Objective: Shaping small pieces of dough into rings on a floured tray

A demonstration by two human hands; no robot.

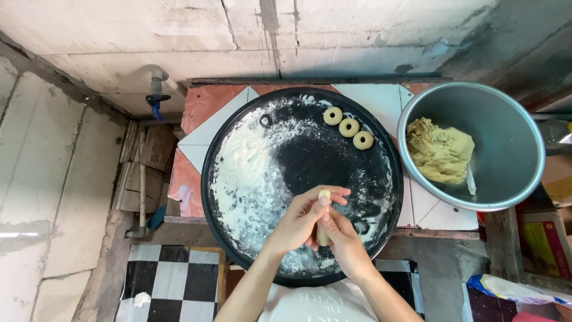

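Nearest, at the bottom edge: white cloth (322, 304) with dark print across it, beside black-and-white checked tiles (170, 277). At lower right, a crumpled plastic packet (512, 289) in white, blue and yellow, and just above it a yellow-and-red carton (545, 241), partly hidden.

Above the cloth, left hand (301, 220) and right hand (342, 238) pressed together over the near rim of a round black tray (381, 179) dusted with white flour. Both closed around a pale roll of dough (323, 223); left fingers curled over its upper end, tip peeking out between thumb and forefinger, right fingers wrapped about its lower part. Roll held upright, clear of the tray.

Farther back on the tray, three small dough rings (348, 127) in a slanting row, touching one another, well apart from the hands.

To the right, a metal bowl (506, 119) holding a tan lump of dough (440, 150). Under the tray, red and white tiles (205, 104). Farthest, a grey wall with a blue-handled tap (157, 95).
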